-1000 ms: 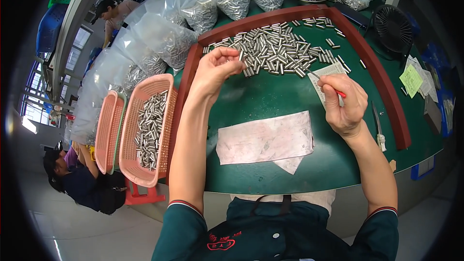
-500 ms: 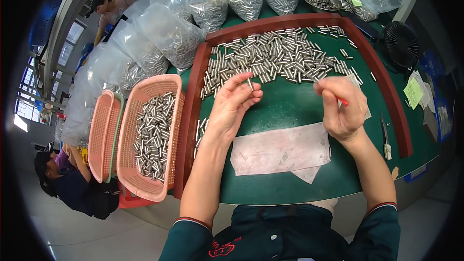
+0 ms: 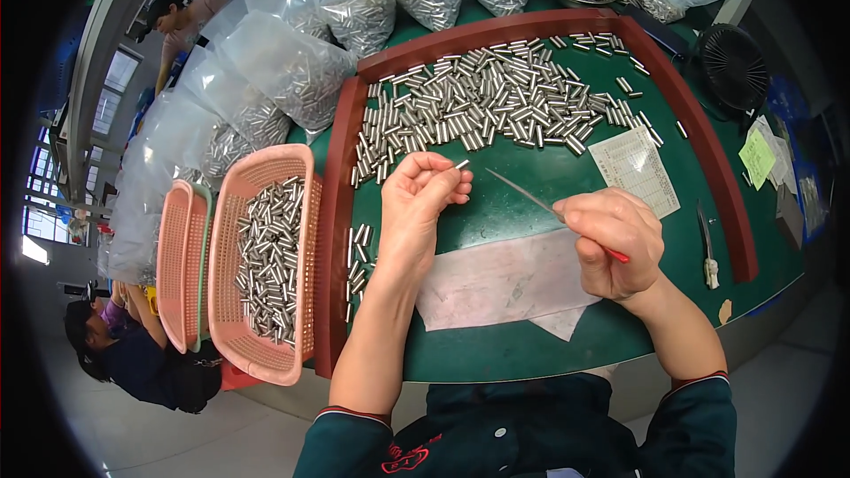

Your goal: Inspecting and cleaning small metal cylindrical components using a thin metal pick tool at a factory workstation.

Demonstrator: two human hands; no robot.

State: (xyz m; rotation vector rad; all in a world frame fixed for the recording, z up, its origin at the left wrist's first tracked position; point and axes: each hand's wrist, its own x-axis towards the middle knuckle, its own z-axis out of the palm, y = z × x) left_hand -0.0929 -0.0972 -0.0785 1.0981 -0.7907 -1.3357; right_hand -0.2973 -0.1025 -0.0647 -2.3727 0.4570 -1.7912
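My left hand [image 3: 418, 195] is closed, pinching a small shiny metal pin [image 3: 462, 165] between thumb and fingertips, with one end sticking out. My right hand [image 3: 618, 239] is wrapped round a thin needle file [image 3: 522, 193] with a red handle end. The file's narrow tip points left toward the pin, with a gap between them. Beyond both hands lies a large pile of metal pins [image 3: 478, 93] on the green tabletop [image 3: 513, 168]. A stained pinkish cloth [image 3: 505, 288] is spread flat below my hands.
A dark red frame [image 3: 350, 133] borders the pile. Left of it stand a pink basket [image 3: 221, 248] of pins and a narrower pink basket [image 3: 171, 292]. Several plastic bags [image 3: 363, 13] of pins line the back. Right are a printed card [image 3: 634, 170], tweezers [image 3: 707, 243] and a black fan [image 3: 733, 66].
My right hand has come down, and the file, blurred or hidden before, now shows clearly. The card beneath is uncovered. My left hand sits slightly lower, with the pin tilted further over.
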